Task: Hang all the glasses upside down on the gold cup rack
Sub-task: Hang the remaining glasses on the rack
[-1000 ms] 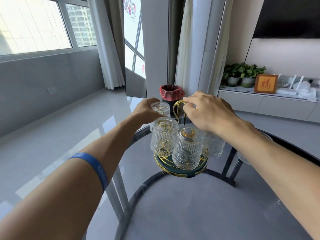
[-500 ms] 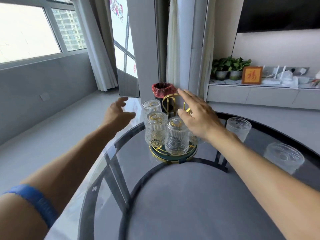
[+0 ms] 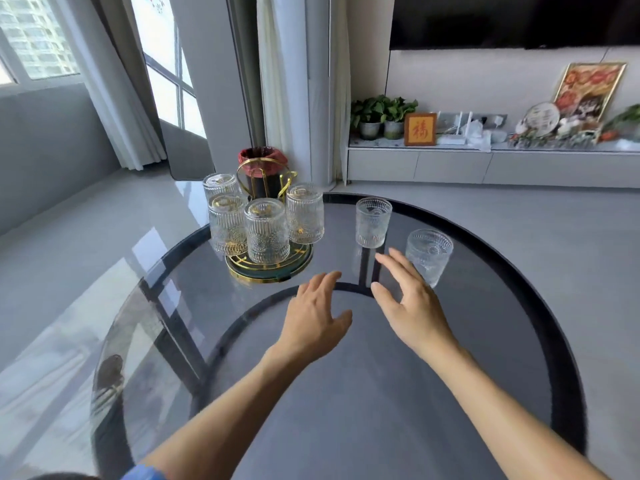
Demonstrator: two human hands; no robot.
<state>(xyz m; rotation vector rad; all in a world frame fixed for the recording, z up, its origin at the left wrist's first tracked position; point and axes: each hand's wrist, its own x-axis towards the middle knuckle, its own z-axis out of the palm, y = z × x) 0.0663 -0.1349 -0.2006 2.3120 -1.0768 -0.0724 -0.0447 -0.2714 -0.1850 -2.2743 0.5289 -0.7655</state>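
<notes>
The gold cup rack [image 3: 268, 271] stands on the round glass table [image 3: 381, 393], far left of centre, with several ribbed glasses hung upside down on it, such as the front one [image 3: 266, 230]. Two more ribbed glasses stand upright on the table to its right: a farther one [image 3: 373, 221] and a nearer one [image 3: 428, 255]. My left hand [image 3: 313, 318] hovers over the table in front of the rack, fingers spread, holding nothing. My right hand [image 3: 408, 303] is also empty, fingers apart, just left of the nearer upright glass.
A bin with a red liner [image 3: 260, 161] stands on the floor behind the rack. A low white cabinet [image 3: 485, 168] with plants, a framed sign and ornaments runs along the far wall. The table's dark rim [image 3: 540, 306] curves around on the right.
Both hands have left the rack and drawn back toward me. My left hand moved right to the table's middle; my right hand moved toward the upright glasses. The view tilted down and right.
</notes>
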